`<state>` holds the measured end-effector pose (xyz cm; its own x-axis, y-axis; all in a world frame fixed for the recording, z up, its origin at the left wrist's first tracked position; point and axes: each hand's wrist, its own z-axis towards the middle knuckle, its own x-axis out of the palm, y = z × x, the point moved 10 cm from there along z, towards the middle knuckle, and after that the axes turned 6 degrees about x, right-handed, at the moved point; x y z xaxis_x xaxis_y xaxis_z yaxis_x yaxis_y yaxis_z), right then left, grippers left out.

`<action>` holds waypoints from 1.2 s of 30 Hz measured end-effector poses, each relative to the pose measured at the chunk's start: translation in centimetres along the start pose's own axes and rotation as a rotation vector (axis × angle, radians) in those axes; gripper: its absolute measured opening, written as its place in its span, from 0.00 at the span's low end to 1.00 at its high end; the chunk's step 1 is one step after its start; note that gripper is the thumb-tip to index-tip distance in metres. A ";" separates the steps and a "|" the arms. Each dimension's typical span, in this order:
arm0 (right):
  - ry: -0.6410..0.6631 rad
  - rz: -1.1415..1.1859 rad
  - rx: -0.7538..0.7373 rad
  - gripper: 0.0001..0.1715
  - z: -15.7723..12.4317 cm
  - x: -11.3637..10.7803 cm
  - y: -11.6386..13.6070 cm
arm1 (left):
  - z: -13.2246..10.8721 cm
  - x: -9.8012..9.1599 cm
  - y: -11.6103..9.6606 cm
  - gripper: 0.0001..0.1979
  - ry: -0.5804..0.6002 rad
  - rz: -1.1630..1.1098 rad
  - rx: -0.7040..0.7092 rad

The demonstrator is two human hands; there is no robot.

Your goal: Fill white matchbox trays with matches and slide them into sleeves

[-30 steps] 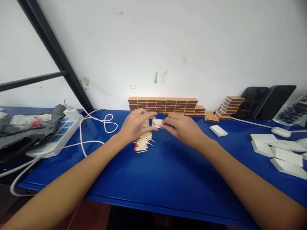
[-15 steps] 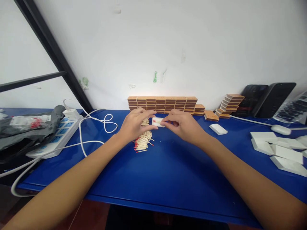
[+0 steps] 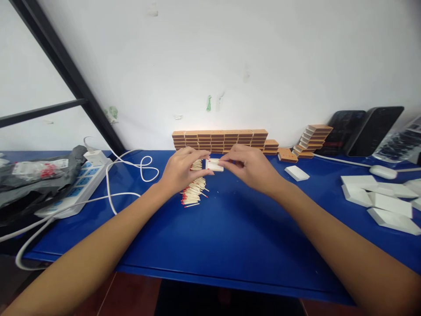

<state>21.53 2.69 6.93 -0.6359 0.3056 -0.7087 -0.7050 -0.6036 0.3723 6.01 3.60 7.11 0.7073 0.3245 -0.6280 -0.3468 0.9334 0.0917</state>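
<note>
A small white matchbox tray (image 3: 208, 165) is held by its left end between the thumb and fingers of my left hand (image 3: 180, 170). Pale matchsticks (image 3: 214, 165) lie lengthwise in it, with red heads at the left. At the tray's right end, the thumb and fingers of my right hand (image 3: 245, 164) pinch on the matchsticks; exactly how many they grip is hidden. Below and partly behind my left hand, a heap of loose red-headed matchsticks (image 3: 194, 192) rests on the blue table (image 3: 210, 237).
Stacked brown matchboxes (image 3: 219, 141) line the wall, and a leaning stack (image 3: 312, 138) stands farther right. White trays (image 3: 388, 204) lie at the right, with one single tray (image 3: 297, 173) nearer. Two dark phone-like objects (image 3: 375, 131) lean there. At left are a power strip (image 3: 80, 184) and white cables (image 3: 110, 193).
My right fingertips have shifted slightly left along the tray, and the matchsticks in it now show more plainly. My left hand still holds the tray. The whole view has shifted a little.
</note>
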 end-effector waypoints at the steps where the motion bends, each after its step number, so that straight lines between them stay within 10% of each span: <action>1: 0.003 -0.004 -0.002 0.15 0.0 0.1 0.0 | 0.0 0.0 0.0 0.25 -0.002 0.000 0.001; 36: 0.022 -0.146 -0.033 0.09 -0.5 0.5 1.0 | -0.2 -0.2 -0.3 0.26 -0.061 0.019 0.053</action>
<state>20.62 1.82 6.62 -0.5199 0.3757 -0.7672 -0.7785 -0.5781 0.2445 5.87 3.26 7.10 0.7374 0.3495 -0.5780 -0.3288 0.9332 0.1447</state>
